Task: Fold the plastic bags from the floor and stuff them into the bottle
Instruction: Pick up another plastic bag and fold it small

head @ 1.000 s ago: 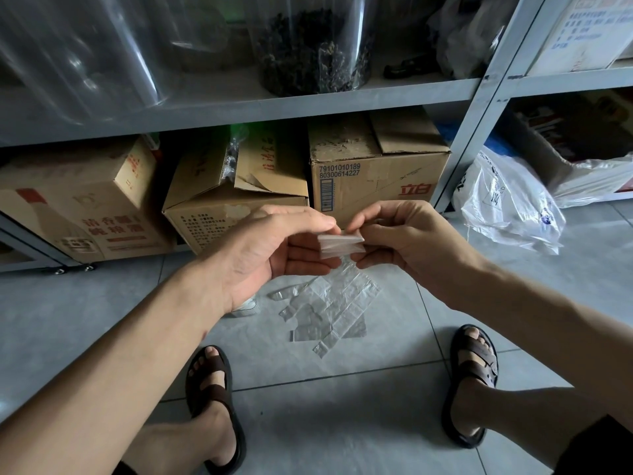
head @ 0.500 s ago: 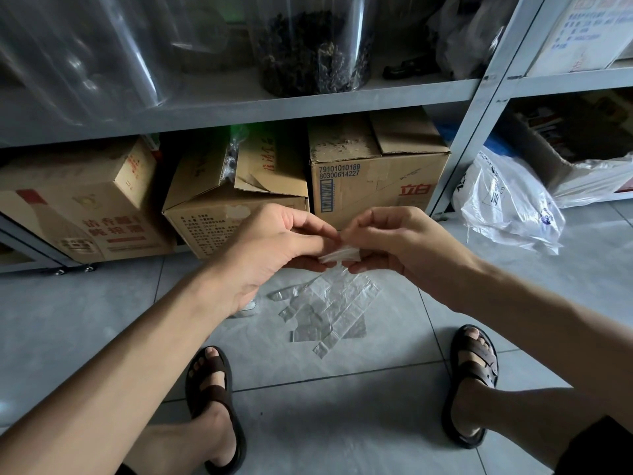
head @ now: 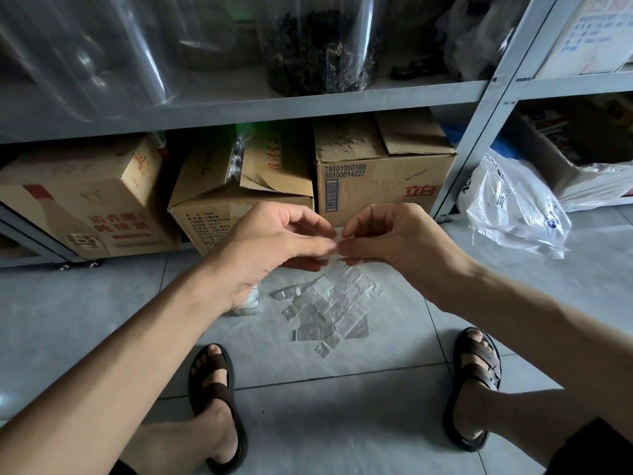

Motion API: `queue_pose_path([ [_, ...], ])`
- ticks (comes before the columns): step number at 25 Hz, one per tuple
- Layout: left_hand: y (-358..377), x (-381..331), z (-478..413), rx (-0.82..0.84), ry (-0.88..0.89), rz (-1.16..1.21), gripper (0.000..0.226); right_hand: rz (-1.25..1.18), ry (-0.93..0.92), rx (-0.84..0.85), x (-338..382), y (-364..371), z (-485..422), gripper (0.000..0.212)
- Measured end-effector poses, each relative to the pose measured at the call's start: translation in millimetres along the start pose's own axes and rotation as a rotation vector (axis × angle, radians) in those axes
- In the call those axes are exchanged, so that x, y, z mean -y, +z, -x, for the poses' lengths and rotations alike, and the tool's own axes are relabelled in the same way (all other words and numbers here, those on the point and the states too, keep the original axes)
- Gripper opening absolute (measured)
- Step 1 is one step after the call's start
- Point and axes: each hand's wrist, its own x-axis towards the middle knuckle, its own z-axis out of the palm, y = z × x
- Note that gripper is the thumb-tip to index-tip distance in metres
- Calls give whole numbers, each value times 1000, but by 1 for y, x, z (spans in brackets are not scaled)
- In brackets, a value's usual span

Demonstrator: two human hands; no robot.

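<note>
Both hands have drawn together since a second ago, my left hand [head: 274, 243] and right hand [head: 394, 241] pinching the folded bag [head: 338, 234] between them, its length crosswise, above the flat bags [head: 337, 310] on the floor [head: 342, 423].

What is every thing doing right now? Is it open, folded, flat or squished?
folded bag, folded small, held up between both hands.
left hand, pinching one end of the folded bag.
right hand, pinching the other end.
clear bags, lying flat on the floor, not yet folded.
middle cardboard box, top flaps open.
white plastic bag, crumpled on the floor.
clear jar, upright on the shelf, dark stuff inside.
</note>
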Motion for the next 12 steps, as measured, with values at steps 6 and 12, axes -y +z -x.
queue_pose_path([
  [6,-25,4,3,-17,71,-73,22,-83,14,48,-2,17,-14,13],
  [12,-59,24,8,-76,125,-166,25,-25,38,123,-9,40,-32,18],
])
